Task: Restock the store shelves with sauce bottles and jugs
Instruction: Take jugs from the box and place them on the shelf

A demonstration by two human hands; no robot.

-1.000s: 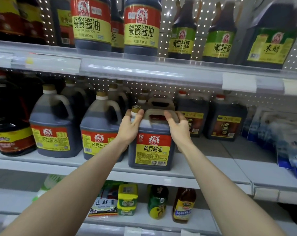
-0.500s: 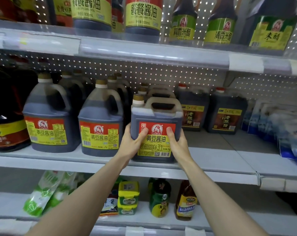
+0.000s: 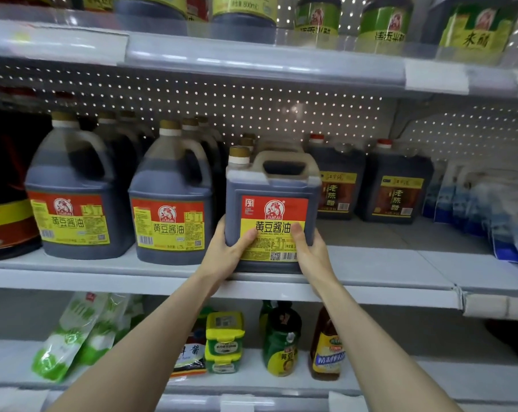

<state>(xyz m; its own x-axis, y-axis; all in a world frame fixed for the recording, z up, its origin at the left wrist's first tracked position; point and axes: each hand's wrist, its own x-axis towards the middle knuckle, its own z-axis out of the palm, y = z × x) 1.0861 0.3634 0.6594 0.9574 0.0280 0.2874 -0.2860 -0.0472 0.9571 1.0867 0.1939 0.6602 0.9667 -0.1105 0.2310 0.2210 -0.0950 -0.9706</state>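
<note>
A store shelving bay with a white perforated back panel (image 3: 281, 114) fills the view. On its middle shelf (image 3: 385, 263), close to the front edge, stands the square soy sauce jug (image 3: 274, 185), upright, with a gold cap, a moulded handle on top and a red-and-yellow label facing out. Its base sits at the shelf surface, though I cannot tell whether its full weight rests there.

The left grip (image 3: 225, 254) clasps the jug's lower left corner, thumb on the label and fingers wrapped round the side. The right grip (image 3: 311, 254) grasps the lower right corner in the same way.

Just left of the jug stand two round soy sauce jugs (image 3: 171, 209) with similar labels, and more stand in rows behind them. Behind the jug more gold caps (image 3: 247, 141) show. To its right, apart from it, stand two dark vinegar jugs (image 3: 397, 188) with red caps, and farther right lie blue-and-white bags (image 3: 474, 209). Above the jug, the upper shelf (image 3: 251, 60) carries bottles with green and yellow labels. Below it, the lower shelf holds green pouches (image 3: 70, 337), stacked green-and-yellow tubs (image 3: 225, 340), a green bottle (image 3: 281, 340) and an amber bottle (image 3: 326, 346).
</note>
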